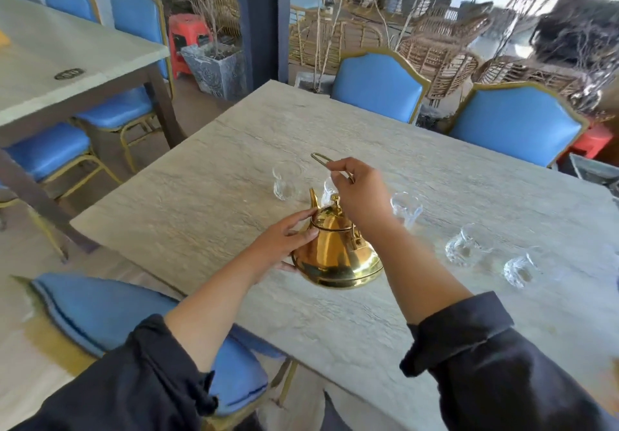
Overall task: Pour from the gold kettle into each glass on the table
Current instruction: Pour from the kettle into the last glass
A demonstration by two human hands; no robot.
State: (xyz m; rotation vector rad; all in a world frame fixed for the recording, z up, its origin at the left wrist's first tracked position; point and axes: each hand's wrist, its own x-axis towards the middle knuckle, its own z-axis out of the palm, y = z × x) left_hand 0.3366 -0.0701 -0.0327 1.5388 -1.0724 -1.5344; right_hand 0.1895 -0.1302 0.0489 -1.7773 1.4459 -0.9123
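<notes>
The gold kettle [335, 253] stands on the pale stone table [207, 202], its spout pointing away from me. My right hand [360, 192] is closed on the thin wire handle [320, 158], held up above the lid. My left hand [288, 239] rests against the kettle's left side, fingers near the lid and thumb under the body. Several clear glasses stand in a row: one [284, 181] beyond the spout, one [330, 191] partly hidden behind my right hand, others to the right [405, 207], [464, 246], [521, 268].
Blue padded chairs [378, 83], [516, 122] stand at the table's far side and another [110, 310] at the near left. A second table [67, 58] stands to the left. Wicker chairs and a stone planter [217, 68] lie beyond.
</notes>
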